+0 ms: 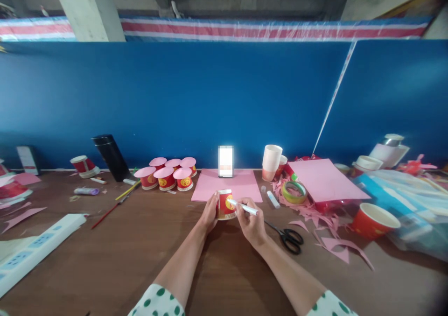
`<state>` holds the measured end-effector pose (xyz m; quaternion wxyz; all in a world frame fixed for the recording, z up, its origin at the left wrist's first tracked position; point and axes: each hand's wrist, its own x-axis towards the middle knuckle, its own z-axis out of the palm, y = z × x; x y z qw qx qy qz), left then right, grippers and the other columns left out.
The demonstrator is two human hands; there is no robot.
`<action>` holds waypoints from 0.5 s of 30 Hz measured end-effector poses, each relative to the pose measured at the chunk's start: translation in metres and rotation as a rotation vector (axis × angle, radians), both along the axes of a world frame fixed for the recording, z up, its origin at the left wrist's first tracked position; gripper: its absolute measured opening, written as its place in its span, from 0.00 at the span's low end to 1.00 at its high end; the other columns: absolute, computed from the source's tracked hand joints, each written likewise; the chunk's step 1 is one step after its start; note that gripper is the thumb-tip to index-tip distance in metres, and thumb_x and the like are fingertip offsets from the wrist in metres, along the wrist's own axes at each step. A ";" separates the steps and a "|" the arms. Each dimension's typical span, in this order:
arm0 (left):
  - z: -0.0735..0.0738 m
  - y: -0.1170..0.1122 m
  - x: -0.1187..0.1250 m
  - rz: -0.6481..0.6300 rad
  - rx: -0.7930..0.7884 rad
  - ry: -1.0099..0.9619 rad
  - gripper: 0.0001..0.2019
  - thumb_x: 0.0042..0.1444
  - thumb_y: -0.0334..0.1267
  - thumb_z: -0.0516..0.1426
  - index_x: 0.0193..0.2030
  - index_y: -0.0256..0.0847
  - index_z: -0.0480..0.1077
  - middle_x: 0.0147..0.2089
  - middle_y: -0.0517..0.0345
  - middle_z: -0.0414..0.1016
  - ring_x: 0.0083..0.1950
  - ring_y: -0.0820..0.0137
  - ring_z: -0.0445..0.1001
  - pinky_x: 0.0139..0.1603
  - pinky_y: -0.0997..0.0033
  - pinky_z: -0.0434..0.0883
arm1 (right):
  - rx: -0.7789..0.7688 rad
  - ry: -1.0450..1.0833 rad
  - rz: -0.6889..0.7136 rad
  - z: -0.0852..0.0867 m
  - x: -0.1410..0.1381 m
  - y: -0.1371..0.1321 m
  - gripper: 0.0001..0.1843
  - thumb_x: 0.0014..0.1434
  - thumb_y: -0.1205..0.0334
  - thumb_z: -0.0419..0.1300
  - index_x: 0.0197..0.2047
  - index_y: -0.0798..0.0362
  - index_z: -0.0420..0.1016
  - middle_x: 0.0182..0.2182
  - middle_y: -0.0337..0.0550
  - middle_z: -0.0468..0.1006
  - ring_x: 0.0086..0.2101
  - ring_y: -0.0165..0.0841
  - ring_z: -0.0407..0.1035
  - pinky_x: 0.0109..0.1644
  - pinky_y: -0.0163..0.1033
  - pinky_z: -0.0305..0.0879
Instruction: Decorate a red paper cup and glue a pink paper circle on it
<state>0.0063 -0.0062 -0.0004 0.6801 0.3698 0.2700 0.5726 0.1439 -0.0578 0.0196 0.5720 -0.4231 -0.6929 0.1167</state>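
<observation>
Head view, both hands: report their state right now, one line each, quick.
Left hand: closed around the side of a red cup.
Right hand: closed on a white pen, tip pointed at the cup.

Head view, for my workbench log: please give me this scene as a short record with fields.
Left hand: holds a red cup
Right hand: holds a white pen, tip at the cup's side; contact unclear
Beyond the cup: pink paper
Left side: six cups with pink tops
Right side: scissors, tape roll, pink scraps
</observation>
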 end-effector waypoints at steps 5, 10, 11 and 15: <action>0.001 -0.001 0.000 0.001 0.000 0.002 0.18 0.50 0.51 0.57 0.35 0.35 0.68 0.30 0.54 0.74 0.31 0.68 0.74 0.37 0.66 0.70 | -0.039 0.045 -0.002 -0.003 0.001 0.002 0.06 0.61 0.63 0.51 0.36 0.54 0.67 0.29 0.43 0.71 0.28 0.30 0.67 0.32 0.32 0.64; 0.002 0.000 0.001 0.009 -0.010 -0.010 0.17 0.50 0.50 0.58 0.34 0.35 0.67 0.29 0.55 0.74 0.31 0.68 0.74 0.37 0.66 0.70 | -0.065 0.071 0.015 -0.004 0.002 0.003 0.06 0.61 0.63 0.50 0.36 0.54 0.67 0.29 0.43 0.71 0.28 0.30 0.67 0.31 0.32 0.65; 0.002 0.000 0.001 0.007 -0.012 -0.010 0.17 0.50 0.50 0.58 0.35 0.35 0.67 0.29 0.55 0.74 0.31 0.68 0.74 0.38 0.66 0.70 | -0.064 0.074 0.019 -0.004 0.002 0.003 0.07 0.61 0.62 0.50 0.36 0.54 0.67 0.29 0.43 0.71 0.28 0.30 0.67 0.31 0.32 0.65; 0.001 0.000 0.001 0.010 -0.001 -0.008 0.19 0.50 0.51 0.57 0.36 0.34 0.68 0.30 0.53 0.75 0.32 0.67 0.74 0.38 0.66 0.71 | -0.064 0.083 0.022 -0.004 0.003 0.003 0.07 0.61 0.62 0.50 0.36 0.54 0.67 0.30 0.44 0.72 0.29 0.30 0.68 0.31 0.32 0.66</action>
